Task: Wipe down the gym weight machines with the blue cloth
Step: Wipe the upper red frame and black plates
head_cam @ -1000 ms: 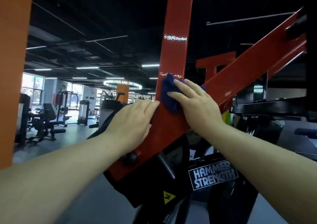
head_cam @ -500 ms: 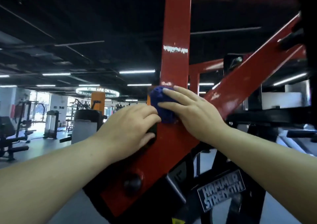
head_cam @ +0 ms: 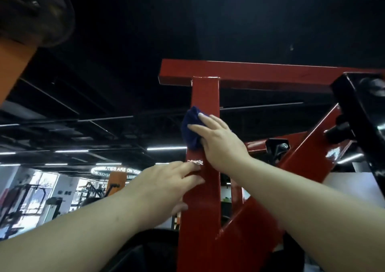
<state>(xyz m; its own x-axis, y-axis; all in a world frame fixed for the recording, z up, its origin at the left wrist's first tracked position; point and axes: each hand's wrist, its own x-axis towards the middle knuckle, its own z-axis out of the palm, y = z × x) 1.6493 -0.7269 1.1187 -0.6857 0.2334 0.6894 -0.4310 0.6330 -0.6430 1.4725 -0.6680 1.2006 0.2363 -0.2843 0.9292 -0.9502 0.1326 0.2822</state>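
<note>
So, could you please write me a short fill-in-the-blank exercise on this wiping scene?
1. The right hand presses a ___ cloth against the post.
2. The upright post is painted ___.
3. The left hand rests ___ the cloth on the same post.

Missing words: blue; red; below

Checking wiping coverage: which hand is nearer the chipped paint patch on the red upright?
Left. The left hand has fingertips touching the chipped paint patch; the right hand presses the blue cloth above it.
</note>
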